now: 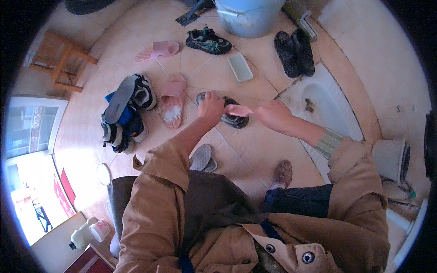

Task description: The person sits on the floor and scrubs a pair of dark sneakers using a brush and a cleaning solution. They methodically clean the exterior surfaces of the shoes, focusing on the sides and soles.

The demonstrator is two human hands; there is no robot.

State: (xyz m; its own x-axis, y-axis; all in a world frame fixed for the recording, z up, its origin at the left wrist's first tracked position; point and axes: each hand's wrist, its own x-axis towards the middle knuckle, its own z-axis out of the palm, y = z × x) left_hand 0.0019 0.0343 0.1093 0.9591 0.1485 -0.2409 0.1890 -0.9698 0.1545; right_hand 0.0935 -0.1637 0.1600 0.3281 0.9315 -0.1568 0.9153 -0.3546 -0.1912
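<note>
A dark sneaker (235, 121) lies under my hands above the tiled floor, its toe and heel showing on either side of my left hand (212, 106). My left fingers are closed over the middle of the sneaker. From my right hand (275, 115) a flat pink piece (239, 110) reaches across to the sneaker and touches or overlaps it. I cannot tell whether that piece is cloth or a tool. A pink slipper (174, 92) with white foam or powder on its footbed lies left of my left hand. Its mate (165, 49) is farther off.
Several sneakers with loose insoles (121, 99) are heaped at left. Beyond are a dark green sneaker (209, 41), a pale tray (240, 67), a bucket (251, 17) and dark footwear (295, 53). The squat toilet (327, 99) is right; grey insoles (202, 157) lie nearer me.
</note>
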